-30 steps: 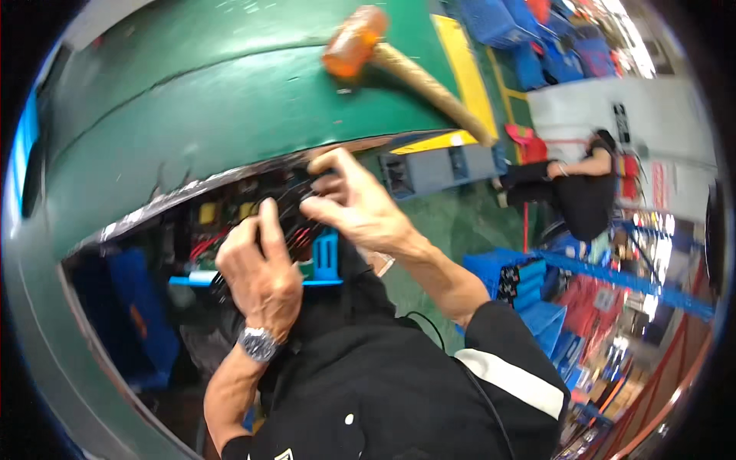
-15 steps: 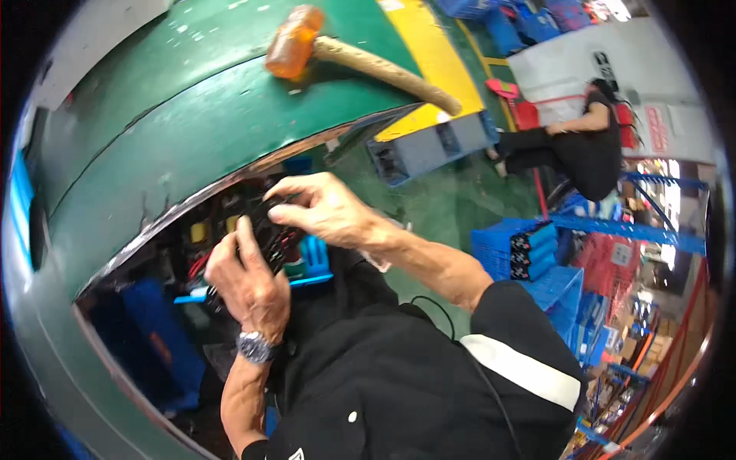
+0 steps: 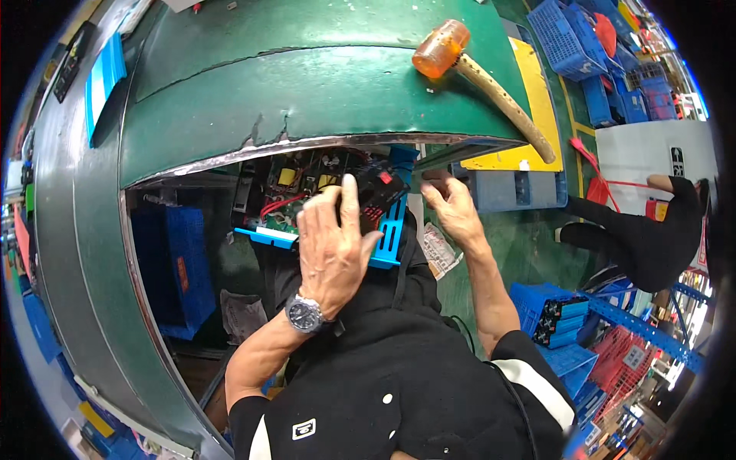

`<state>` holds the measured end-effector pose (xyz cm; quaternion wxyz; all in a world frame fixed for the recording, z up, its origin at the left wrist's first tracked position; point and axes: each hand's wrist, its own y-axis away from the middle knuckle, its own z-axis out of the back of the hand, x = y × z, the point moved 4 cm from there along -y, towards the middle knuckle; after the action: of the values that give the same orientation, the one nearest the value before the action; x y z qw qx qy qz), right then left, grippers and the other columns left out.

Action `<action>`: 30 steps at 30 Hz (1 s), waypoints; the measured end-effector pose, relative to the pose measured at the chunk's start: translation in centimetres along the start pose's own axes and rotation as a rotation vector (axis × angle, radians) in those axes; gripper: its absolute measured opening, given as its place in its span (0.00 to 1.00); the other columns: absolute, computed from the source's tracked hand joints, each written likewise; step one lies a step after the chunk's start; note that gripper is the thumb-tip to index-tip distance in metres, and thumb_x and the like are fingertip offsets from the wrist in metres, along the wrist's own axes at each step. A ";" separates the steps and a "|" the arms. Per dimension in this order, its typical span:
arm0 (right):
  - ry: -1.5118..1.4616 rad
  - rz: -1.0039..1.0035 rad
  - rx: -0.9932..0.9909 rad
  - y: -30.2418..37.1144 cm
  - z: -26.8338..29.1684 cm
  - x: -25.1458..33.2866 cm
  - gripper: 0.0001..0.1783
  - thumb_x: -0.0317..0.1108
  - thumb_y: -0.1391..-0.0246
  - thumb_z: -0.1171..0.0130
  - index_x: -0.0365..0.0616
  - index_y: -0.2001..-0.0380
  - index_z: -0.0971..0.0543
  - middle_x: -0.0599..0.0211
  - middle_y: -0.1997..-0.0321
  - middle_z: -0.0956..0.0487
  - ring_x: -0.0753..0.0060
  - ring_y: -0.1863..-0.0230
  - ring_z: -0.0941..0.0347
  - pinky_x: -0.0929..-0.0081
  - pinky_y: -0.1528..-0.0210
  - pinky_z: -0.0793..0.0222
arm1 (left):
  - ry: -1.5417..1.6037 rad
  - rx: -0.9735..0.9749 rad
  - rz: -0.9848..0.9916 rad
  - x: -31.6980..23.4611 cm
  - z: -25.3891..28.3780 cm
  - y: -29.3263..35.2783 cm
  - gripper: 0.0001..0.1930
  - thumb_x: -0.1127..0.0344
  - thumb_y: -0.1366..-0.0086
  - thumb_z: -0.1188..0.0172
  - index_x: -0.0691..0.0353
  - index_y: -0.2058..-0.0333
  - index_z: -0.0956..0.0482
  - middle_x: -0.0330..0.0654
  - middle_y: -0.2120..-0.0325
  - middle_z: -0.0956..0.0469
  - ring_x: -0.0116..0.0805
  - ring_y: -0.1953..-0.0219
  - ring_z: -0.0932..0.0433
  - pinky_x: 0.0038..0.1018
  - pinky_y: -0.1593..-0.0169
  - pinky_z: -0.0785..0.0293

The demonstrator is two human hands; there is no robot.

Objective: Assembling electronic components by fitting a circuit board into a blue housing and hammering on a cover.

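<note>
Curving across the whole upper view, the green workbench [image 3: 322,92] carries an orange-headed mallet [image 3: 475,73] near its far right corner, well apart from both hands. Below the bench's worn front edge, a blue metal chassis [image 3: 387,238] holding a circuit board [image 3: 295,192] with red wires sits on the person's lap. The left hand [image 3: 330,253] lies flat over the board and chassis, fingers spread and loose, pressing rather than gripping. The right hand [image 3: 452,207] is at the chassis's right end by the bench edge, fingers curled; I cannot tell what, if anything, they pinch. The chassis has no firm support, so it could tip off the lap if the left hand lifts. The red wires could also snag on the fingers.
</note>
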<state>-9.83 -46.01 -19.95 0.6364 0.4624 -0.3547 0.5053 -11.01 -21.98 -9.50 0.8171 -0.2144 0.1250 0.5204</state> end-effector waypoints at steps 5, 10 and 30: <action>-0.331 -0.308 0.003 -2.5 -1.6 -3.2 0.22 0.45 0.28 0.47 0.39 0.44 0.25 0.66 0.61 0.18 0.77 0.66 0.23 0.74 0.62 0.25 | 0.220 0.039 -0.046 -2.3 1.0 1.4 0.39 0.66 0.41 0.29 0.71 0.34 0.36 0.62 0.38 0.34 0.58 0.40 0.29 0.44 0.38 0.30; -0.757 -0.363 0.122 -2.9 -3.1 -5.0 0.25 0.49 0.27 0.51 0.41 0.39 0.29 0.60 0.51 0.16 0.64 0.55 0.17 0.61 0.55 0.19 | 0.303 -0.097 0.087 2.3 5.6 2.3 0.29 0.70 0.41 0.30 0.66 0.40 0.25 0.56 0.42 0.25 0.55 0.41 0.25 0.41 0.38 0.28; -0.584 -0.367 0.340 -2.5 -5.1 -4.5 0.16 0.39 0.42 0.34 0.41 0.56 0.19 0.71 0.70 0.18 0.79 0.74 0.23 0.79 0.74 0.30 | 0.157 -0.311 -0.160 8.4 -0.5 4.6 0.06 0.68 0.42 0.35 0.60 0.71 0.24 0.44 0.70 0.25 0.48 0.62 0.25 0.43 0.53 0.33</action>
<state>-8.57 -42.78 -26.31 0.5027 0.7417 -0.3435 0.2813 -11.57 -13.81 -14.56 0.8006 -0.3872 0.0893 0.4486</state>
